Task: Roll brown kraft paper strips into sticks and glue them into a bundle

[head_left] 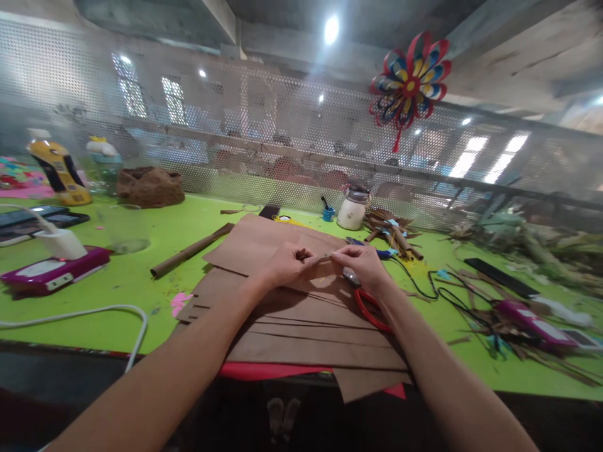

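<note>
Both my hands are raised over a stack of brown paper sheets (301,339). My left hand (289,263) is closed on one end of a small brown paper strip (323,258). At the strip's other end, my right hand (360,263) pinches it between thumb and fingers. Below my right hand lie red-handled scissors (372,309), their blades partly hidden by the hand. A blue-handled tool (384,253) with a cord rests just behind that hand. The sheets overlap unevenly, and red paper (273,370) shows beneath them at the front edge.
A rolled brown paper tube (188,252), a clear cup (127,231) and a purple power strip (56,270) stand or lie at left. Behind are a white jar (353,207) and a small blue pot (328,213). Cords, scraps and another purple power strip (534,323) lie at right.
</note>
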A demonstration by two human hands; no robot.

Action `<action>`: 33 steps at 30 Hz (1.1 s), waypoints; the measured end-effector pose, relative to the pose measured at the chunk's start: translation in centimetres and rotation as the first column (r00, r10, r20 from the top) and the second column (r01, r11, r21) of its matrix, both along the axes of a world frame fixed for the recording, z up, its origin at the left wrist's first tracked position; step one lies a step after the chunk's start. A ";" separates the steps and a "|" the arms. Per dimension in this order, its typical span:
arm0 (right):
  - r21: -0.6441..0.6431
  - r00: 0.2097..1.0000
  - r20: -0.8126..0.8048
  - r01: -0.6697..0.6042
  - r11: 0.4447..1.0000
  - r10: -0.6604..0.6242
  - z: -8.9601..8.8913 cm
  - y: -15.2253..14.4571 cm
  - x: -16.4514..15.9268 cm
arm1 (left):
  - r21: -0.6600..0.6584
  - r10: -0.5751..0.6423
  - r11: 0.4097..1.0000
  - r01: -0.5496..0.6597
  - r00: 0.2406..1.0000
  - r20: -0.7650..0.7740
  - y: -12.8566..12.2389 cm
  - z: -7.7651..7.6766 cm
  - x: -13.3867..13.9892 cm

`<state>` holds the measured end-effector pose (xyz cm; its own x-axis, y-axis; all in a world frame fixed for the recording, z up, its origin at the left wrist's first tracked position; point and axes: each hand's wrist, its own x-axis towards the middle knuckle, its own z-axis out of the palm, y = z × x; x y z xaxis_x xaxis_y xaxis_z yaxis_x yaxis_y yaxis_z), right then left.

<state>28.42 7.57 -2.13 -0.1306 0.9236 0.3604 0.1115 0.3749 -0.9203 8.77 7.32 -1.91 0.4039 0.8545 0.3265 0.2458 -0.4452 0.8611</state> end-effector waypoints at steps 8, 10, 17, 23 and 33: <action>-0.083 0.999 -0.027 -0.020 0.996 0.018 -0.4 0.3 0.2 | -0.192 0.055 0.979 -0.069 0.996 -0.074 0.5 -0.1 -0.6; -0.078 1.000 -0.024 -0.009 0.997 0.007 -0.4 0.3 0.4 | -0.243 0.089 0.964 -0.110 0.992 -0.094 0.5 -0.1 -0.9; -0.053 1.000 0.000 -0.021 0.998 0.021 -0.7 0.7 0.6 | -0.325 0.072 0.942 -0.089 0.995 -0.064 0.0 0.5 -1.2; -0.038 0.999 0.025 -0.047 0.998 0.048 -0.6 0.5 0.5 | -0.340 0.042 0.939 -0.056 0.998 -0.050 0.2 0.7 -1.1; -0.036 0.999 0.033 0.013 0.999 -0.012 -1.0 1.2 0.9 | -0.331 -0.024 0.943 0.024 1.000 0.004 0.3 0.9 -1.2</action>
<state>29.32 8.72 -3.17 -0.1303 0.9377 0.3222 0.1466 0.3396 -0.9291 7.58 7.58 -1.01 0.4253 0.9046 0.0266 0.2386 -0.1404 0.9609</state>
